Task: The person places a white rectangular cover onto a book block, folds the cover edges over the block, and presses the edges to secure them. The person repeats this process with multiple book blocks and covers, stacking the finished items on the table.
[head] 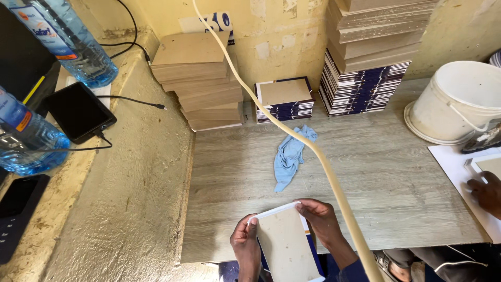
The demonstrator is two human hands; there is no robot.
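A flat beige board with a white border [286,245] is held over the near edge of the wooden table [396,177]. My left hand [245,244] grips its left side. My right hand [323,222] holds its top right corner. A crumpled blue cloth [290,156] lies on the table just beyond the board.
Stacks of brown boards [201,78] and dark-edged book covers [284,99] line the back wall, with a taller pile [365,62] to the right. A white bucket [459,102] stands at the right. Another person's hand [485,193] rests on white paper. A cream hose [313,146] crosses the view. Bottles and phones sit on the left ledge.
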